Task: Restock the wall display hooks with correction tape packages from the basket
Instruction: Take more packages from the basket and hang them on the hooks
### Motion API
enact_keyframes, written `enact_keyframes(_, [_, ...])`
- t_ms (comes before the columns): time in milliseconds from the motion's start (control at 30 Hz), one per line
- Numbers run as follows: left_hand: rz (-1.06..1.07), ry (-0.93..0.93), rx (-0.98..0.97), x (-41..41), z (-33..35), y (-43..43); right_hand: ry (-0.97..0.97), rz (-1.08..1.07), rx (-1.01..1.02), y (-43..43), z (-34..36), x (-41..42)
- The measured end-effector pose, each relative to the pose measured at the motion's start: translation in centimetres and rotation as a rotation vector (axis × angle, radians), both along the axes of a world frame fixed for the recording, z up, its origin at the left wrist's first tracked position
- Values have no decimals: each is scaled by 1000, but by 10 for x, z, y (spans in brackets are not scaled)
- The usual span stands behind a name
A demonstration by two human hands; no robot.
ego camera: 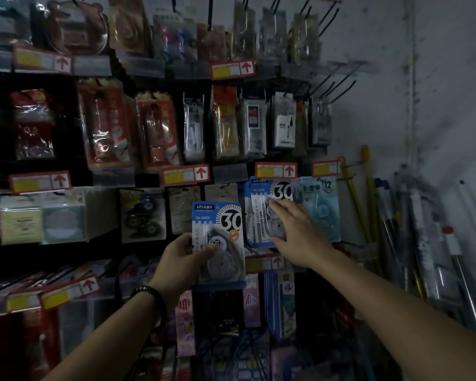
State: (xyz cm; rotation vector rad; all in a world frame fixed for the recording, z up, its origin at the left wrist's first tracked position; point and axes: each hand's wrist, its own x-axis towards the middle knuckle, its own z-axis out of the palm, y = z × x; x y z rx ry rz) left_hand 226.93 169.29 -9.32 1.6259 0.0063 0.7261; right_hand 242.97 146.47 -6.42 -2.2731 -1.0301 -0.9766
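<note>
Now left hand [180,261] pinches held package [220,240]; right hand [300,235], fingers [280,207] spread, presses hung package [260,207].

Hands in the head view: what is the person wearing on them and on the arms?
No gloves, and no sleeves in view: the left forearm and the right forearm are bare. The left hand has a dark bracelet, seemingly beaded, round its wrist. The right hand and its wrist carry nothing visible. No rings show, though the picture is dim.
</note>
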Motion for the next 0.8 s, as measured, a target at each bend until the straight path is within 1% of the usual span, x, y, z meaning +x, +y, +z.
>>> enact_keyframes(100, [1, 8, 21, 0, 0, 0, 52, 55, 26, -3, 3, 0])
enact_keyframes(267, [-20, 18, 6, 0, -1, 0, 111, -3, -86, -4, 6, 10])
enact_keyframes(500, [-41, 26, -5, -4, -1, -6, -63, -174, -140, 16, 4, 24])
enact_keyframes(600, [-37, 28, -5, -6, -5, -5, -51, -147, -105, 22, 2, 25])
enact_keyframes(700, [-29, 23, -5, -7, -6, -6, -53, -88, -7, 22, -2, 14])
enact_keyframes(800, [-19, 20, -12, -4, -6, -12, -215, 47, 103, 18, -15, -9])
